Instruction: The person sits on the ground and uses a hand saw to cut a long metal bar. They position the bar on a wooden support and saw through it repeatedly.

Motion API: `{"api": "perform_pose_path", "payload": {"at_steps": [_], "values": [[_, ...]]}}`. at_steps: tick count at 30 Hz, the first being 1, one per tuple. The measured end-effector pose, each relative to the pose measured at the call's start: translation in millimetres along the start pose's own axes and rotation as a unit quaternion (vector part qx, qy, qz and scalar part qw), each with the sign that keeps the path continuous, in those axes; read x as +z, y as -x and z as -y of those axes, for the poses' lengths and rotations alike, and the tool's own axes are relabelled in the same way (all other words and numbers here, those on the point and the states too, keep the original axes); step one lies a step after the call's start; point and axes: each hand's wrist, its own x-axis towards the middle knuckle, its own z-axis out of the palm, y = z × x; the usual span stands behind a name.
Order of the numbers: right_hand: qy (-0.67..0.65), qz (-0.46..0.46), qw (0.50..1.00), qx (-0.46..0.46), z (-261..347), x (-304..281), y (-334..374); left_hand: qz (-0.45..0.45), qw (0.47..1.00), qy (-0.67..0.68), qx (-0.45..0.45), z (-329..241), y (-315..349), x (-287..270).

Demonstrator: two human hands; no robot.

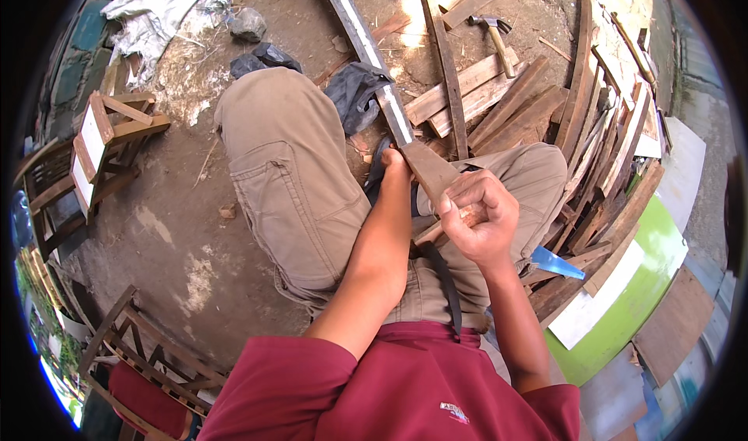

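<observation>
Head view: dirt ground (187,227), planks (513,100) beyond right hand (481,216).

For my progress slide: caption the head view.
Right hand gripping a brown tapered piece, left hand by a long white-striped strip, hammer among wood pieces.

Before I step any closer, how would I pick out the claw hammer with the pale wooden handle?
Start at the heap of brown wooden boards on the right of the picture. Beyond the person's khaki-trousered right knee, at the heap's upper left, the hammer lies with its handle overlapping pale planks. Its metal claw head sets it apart from the plain timber.
</observation>
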Motion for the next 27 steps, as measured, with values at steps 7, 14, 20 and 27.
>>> {"api": "perform_pose_path", "payload": {"at_steps": [7,14,20,27], "values": [[-0.04,-0.011,0.999,0.035,-14,-20,-6,-0.093,0.981,-0.162,0.054,-6,9,10],[-0.064,-0.037,0.996,0.056,-39,-54,10,-0.138,0.797,-0.52,0.275,-32,84,32],[-0.116,-0.064,0.989,0.069,-55,-72,-5,-0.048,0.747,-0.585,0.312,-39,52,31],[-0.14,-0.076,0.984,0.079,-64,-95,-21,-0.036,0.697,-0.656,0.286,-58,72,39]]}}
